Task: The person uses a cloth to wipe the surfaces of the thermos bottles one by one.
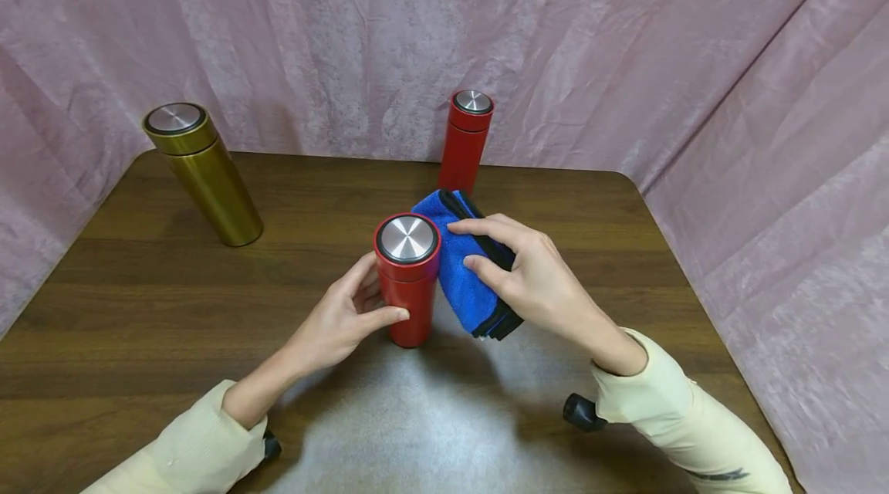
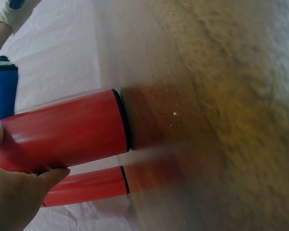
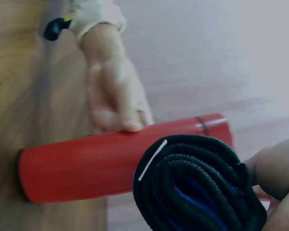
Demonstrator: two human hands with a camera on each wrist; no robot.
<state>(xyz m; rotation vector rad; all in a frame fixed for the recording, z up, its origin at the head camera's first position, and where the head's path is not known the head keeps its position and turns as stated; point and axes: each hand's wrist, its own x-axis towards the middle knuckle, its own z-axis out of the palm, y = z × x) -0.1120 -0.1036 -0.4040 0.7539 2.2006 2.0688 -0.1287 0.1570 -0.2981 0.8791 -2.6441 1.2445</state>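
Note:
A red thermos bottle (image 1: 410, 301) with a shiny steel lid top stands upright on the table near its middle. My left hand (image 1: 340, 320) grips its side, thumb across the front and fingers round the far left. In the left wrist view the bottle (image 2: 67, 132) has its dark base on the wood. My right hand (image 1: 531, 270) pinches a folded blue cloth (image 1: 468, 285) with black edging, between thumb and fingers. The cloth lies against the bottle's upper right side. From the right wrist, the rolled layers of the cloth (image 3: 192, 178) hide part of the bottle.
A second, slimmer red thermos (image 1: 467, 143) stands behind the cloth near the table's back edge. A gold thermos (image 1: 211, 177) is at the back left. Pink curtains (image 1: 347, 38) hang behind and to the right of the brown wooden table (image 1: 139, 309).

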